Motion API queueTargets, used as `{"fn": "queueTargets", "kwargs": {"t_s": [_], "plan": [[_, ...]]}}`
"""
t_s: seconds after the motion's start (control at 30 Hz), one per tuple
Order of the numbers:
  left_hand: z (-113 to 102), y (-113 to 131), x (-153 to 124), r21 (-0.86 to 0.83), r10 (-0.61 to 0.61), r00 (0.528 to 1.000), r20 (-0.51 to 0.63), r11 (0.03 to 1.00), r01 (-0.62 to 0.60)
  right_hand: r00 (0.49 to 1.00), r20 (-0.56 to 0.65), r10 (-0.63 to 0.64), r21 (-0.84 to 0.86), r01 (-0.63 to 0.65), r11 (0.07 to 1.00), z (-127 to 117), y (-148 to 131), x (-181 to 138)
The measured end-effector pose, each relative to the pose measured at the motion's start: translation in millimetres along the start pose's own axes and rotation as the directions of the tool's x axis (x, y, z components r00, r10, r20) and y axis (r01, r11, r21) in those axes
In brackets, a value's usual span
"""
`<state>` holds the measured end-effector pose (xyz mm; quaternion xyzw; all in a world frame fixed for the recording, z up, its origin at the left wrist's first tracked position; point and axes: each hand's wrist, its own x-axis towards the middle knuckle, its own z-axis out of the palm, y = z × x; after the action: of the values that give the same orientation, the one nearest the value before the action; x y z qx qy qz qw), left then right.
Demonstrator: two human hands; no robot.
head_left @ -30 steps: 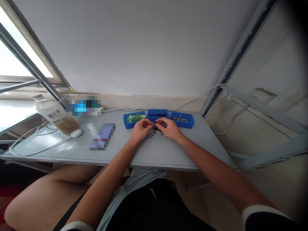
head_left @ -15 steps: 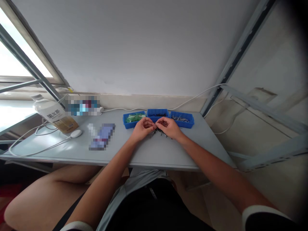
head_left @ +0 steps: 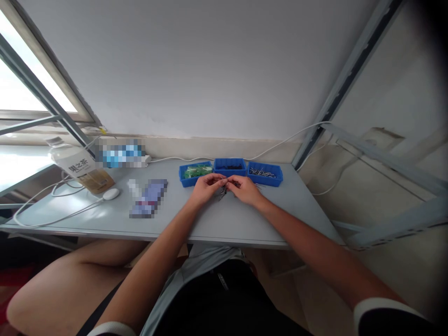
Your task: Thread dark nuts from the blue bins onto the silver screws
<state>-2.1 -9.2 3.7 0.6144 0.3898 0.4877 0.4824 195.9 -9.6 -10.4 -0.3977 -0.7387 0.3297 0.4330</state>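
My left hand (head_left: 206,188) and my right hand (head_left: 244,189) meet over the grey table (head_left: 217,221), fingertips pinched together on a small dark part too tiny to name. A little pile of dark metal pieces (head_left: 222,192) lies on the table just under the fingers. Right behind the hands stand three blue trays: the left tray (head_left: 194,171) holds green pieces, the middle tray (head_left: 229,165) dark pieces, the right tray (head_left: 264,173) thin metal pins.
A tilted drink bottle (head_left: 80,166) lies at the far left beside a white mouse-shaped device (head_left: 111,194) with white cables. A blurred flat object (head_left: 149,198) rests left of the hands. Metal frame bars (head_left: 350,70) rise on the right; my legs are under the table.
Both hands stayed in place in front of the trays; the fingertips have closed in on each other, and the right hand has dropped slightly over the pile.
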Motion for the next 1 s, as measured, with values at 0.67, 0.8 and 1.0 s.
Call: {"fn": "queueTargets", "kwargs": {"t_s": [0.67, 0.8, 1.0], "plan": [[-0.5, -0.5, -0.5, 0.091, 0.095, 0.996, 0.003, 0.991, -0.094, 0.986, 0.106, -0.128, -0.201, 0.147, 0.968, -4.5, -6.6, 1.2], [-1.3, -1.4, 0.0, 0.088, 0.077, 0.997, -0.023, 0.993, -0.074, 0.987, 0.103, -0.125, -0.225, 0.146, 0.963, -3.9, -6.3, 1.1], [-0.7, -1.9, 0.1, 0.073, 0.035, 0.999, -0.022, 0.997, -0.034, 0.986, 0.112, -0.123, -0.21, 0.144, 0.967, -3.4, -6.9, 0.4]]}}
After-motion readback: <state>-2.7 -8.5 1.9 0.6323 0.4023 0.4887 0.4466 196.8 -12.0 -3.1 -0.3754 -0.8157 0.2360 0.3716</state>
